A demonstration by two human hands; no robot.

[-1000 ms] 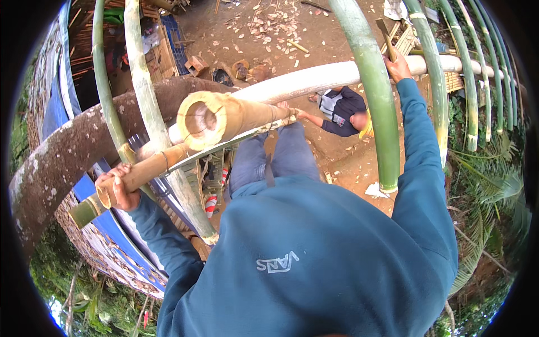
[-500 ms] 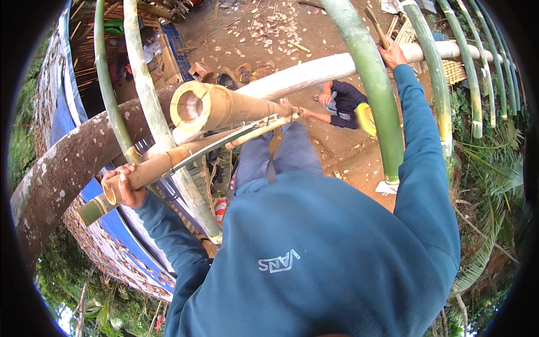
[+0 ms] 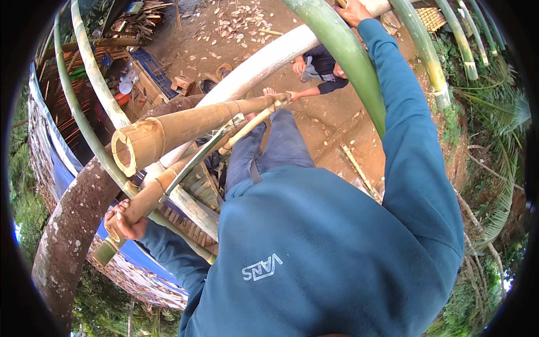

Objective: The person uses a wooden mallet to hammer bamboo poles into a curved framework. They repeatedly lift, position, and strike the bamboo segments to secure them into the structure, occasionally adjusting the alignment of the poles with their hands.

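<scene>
Bamboo pole (image 3: pixel 168 188) clenched by left hand (image 3: pixel 124 220); right hand (image 3: pixel 353 11) wraps green culm (image 3: pixel 342 56). Hollow bamboo (image 3: pixel 185 132) is empty; person below (image 3: pixel 320 70) holds its far end.

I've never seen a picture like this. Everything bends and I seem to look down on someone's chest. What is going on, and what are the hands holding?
The camera sits on a person's head and looks down, so straight poles curve. The blue sweatshirt is their own. The left hand grips a brown bamboo pole; a thicker hollow one runs above it. The right hand holds onto the frame beside a green bamboo stem. Far below, another person reaches up from chip-strewn dirt ground.
</scene>
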